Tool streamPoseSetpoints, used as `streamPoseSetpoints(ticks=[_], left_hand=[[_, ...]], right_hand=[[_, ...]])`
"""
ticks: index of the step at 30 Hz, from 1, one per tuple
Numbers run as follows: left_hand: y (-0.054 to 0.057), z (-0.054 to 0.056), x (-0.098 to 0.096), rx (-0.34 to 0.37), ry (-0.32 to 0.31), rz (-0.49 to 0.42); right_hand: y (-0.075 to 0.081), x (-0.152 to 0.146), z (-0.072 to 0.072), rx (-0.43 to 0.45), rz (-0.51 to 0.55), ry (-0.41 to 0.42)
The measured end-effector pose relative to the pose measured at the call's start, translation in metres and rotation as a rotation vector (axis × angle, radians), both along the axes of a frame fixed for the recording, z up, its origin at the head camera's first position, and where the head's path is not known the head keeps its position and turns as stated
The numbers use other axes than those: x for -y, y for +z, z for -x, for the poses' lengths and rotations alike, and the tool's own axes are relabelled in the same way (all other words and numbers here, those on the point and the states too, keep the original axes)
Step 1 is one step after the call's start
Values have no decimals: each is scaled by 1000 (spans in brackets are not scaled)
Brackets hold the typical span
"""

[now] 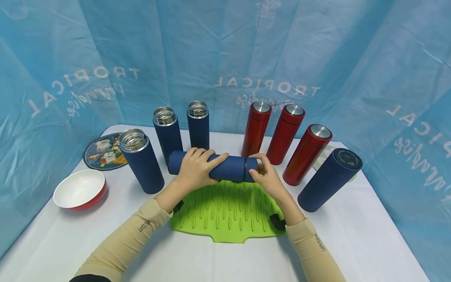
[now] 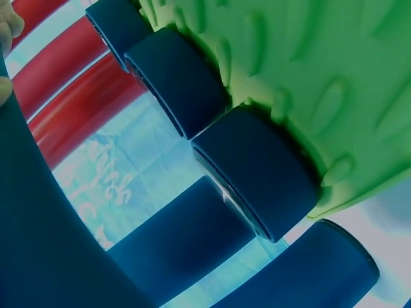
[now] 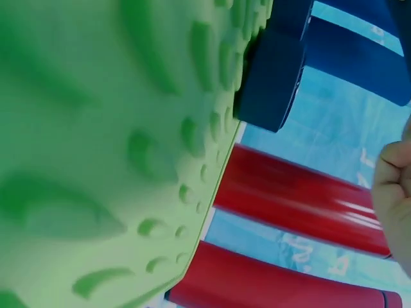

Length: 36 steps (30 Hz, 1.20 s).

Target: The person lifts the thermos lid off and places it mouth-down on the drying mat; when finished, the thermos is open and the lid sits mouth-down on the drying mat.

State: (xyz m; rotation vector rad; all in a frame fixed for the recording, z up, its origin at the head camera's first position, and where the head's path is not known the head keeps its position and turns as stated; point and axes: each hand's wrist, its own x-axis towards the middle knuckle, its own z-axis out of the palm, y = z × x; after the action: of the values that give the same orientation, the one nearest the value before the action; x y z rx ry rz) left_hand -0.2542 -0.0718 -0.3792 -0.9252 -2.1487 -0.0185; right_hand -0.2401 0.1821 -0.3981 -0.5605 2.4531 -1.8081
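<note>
A navy blue thermos bottle [image 1: 230, 167] lies level in the air above a lime-green ridged mat [image 1: 225, 211]. My left hand [image 1: 196, 169] grips its body from above. At the other end, my right hand [image 1: 268, 177] holds the lid between thumb and fingers. The lid sits on the bottle. Three loose dark blue lids [image 2: 257, 173] stand along the mat's far edge in the left wrist view; the held bottle hides them in the head view. Behind and left of my left hand, three navy bottles [image 1: 142, 166] stand with bare threaded necks.
Three red bottles [image 1: 306, 156] with silver tops stand at the back right, beside a lidded navy bottle [image 1: 329, 180]. A white bowl [image 1: 79, 190], red outside, sits at the left near a patterned round mat [image 1: 105, 152]. Blue curtains [image 1: 225, 58] surround the white table [image 1: 253, 262].
</note>
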Motion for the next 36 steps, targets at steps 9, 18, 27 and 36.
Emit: streamPoseSetpoints(ticks=[9, 18, 27, 36], left_hand=[[4, -3, 2, 112, -13, 10], [6, -5, 5, 227, -8, 48], [4, -5, 5, 401, 24, 52], [2, -4, 8, 313, 35, 19]], right_hand=[[-4, -13, 1, -316, -258, 53], [-4, -17, 6, -684, -456, 83], [-3, -13, 6, -1042, -608, 44], [14, -8, 3, -81, -330, -27]])
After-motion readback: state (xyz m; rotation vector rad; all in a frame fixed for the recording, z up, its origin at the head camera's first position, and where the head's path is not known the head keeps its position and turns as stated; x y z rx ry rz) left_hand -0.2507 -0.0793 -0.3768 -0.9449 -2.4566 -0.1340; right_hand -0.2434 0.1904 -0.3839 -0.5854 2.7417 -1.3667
